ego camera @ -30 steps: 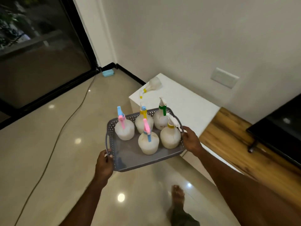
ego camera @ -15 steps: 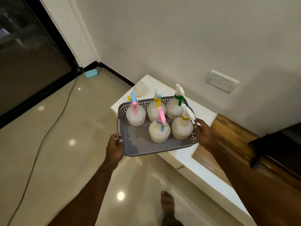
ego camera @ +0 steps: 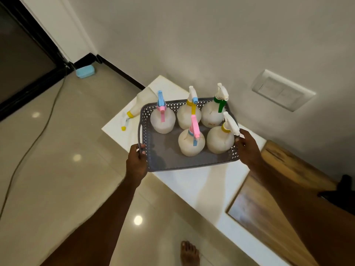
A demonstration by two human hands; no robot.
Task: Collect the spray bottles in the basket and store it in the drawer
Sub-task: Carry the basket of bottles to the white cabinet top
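Grey basket [ego camera: 169,160]: held over white cabinet [ego camera: 207,187], left hand [ego camera: 136,160] clenched on left handle, right hand [ego camera: 248,150] gripping right rim. Contents: 5 upright bottles [ego camera: 192,144]. 1 bottle [ego camera: 143,102] lying on cabinet, far left of basket

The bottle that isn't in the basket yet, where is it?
The sixth spray bottle lies on its side on the white cabinet top, just left of the grey basket, at the cabinet's far-left corner.

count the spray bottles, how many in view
6. Five stand in the basket: three in the back row, two in front. One lies on the white cabinet top. None seem hidden.
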